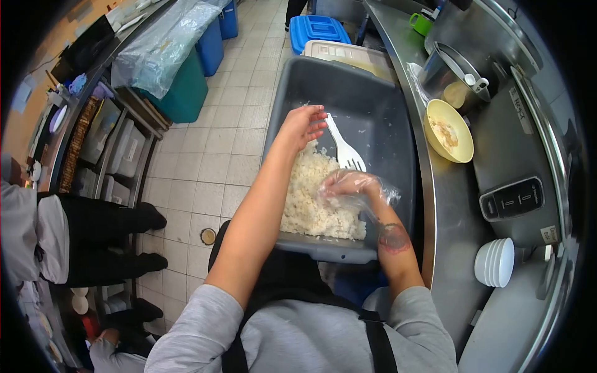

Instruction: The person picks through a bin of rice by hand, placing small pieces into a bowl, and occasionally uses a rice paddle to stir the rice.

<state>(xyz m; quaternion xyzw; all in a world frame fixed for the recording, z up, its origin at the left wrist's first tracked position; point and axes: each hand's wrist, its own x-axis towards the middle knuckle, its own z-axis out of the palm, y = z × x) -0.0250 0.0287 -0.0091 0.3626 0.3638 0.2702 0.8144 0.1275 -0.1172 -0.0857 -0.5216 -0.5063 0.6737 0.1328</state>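
Note:
A large grey plastic tub (379, 140) stands in front of me, with a mound of cooked rice (311, 186) in its left and near part. My left hand (305, 126) is bare and held over the tub, its fingers apart and slightly bent. Close to its fingertips is the handle end of a white slotted paddle (348, 152), which lies with its slotted head beside the rice. My right hand (351, 183) wears a loose clear plastic glove and is low over the rice, fingers curled inward. Whatever is between those fingers is hidden.
On the steel counter (444, 248) to my right are a yellow bowl (465, 146) with food remains, a metal pot (432, 81) and stacked white bowls (494, 262). Lidded bins (320, 31) stand beyond the tub. Another person (93, 239) stands at the left shelves.

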